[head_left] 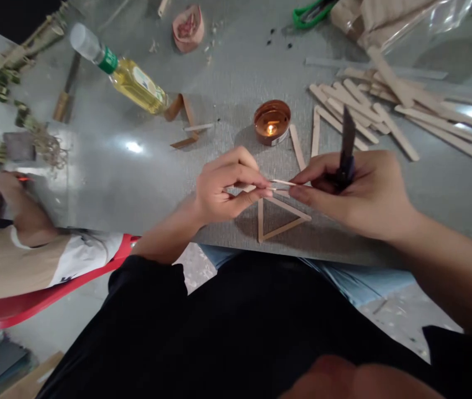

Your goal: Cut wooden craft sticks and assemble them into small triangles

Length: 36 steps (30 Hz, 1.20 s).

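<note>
My left hand [231, 183] pinches one end of a thin pale craft stick [283, 182], and a second thin piece seems to lie close below it. The other end is between the thumb and fingers of my right hand [356, 194]. That same hand also keeps a dark-bladed knife [347, 136] tucked in its fingers, blade pointing away from me. Just below my hands a triangle of craft sticks [283, 228] lies on the grey table. Beyond them a lit candle in a copper-coloured tin [272, 123] is burning. More sticks, partly hidden, lie behind my right hand.
A loose pile of craft sticks [402, 105] lies at the right, near green-handled scissors [311, 14] and a plastic-wrapped pack [379, 22]. Leftward are a bottle of yellow liquid [136, 83], a brown strip [183, 108] and a pink pouch [188, 30]. Another person [24, 221] sits far left.
</note>
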Tool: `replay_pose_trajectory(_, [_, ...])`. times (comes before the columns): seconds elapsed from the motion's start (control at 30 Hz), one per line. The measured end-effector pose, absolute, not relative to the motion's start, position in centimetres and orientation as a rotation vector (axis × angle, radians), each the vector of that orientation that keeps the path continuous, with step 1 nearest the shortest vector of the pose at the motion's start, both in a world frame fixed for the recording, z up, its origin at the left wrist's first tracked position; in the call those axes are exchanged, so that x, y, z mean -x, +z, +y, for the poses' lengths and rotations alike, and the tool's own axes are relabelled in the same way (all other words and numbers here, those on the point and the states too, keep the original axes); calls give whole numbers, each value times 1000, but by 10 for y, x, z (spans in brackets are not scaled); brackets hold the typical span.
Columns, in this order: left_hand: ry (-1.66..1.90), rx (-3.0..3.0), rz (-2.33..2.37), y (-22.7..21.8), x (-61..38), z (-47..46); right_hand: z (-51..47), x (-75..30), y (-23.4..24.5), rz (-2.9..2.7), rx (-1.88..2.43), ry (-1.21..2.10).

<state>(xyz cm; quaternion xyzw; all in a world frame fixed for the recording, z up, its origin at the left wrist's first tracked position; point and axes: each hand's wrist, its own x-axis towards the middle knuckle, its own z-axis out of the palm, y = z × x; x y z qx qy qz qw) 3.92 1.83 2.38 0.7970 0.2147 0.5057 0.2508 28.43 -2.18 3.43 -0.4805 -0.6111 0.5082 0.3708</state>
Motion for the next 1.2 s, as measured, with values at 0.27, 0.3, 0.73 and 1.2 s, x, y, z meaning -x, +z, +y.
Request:
replay_pose_trajectory(0.27, [1257,-2133,617,21,-32,13,-23,-284,30,-1535,1275,1402])
replay_pose_trajectory(0.3, [1255,-2126,620,20,-32,13,-23,-283,30,-1535,1279,1406])
replay_pose_trajectory(0.73, [978,-1733,845,20,-31,7,-24,-281,31,-1508,1320,1459])
replay_pose_trajectory(1.2, [969,-1686,839,13,-36,5,-22,-276,29,-1504,1317,1487])
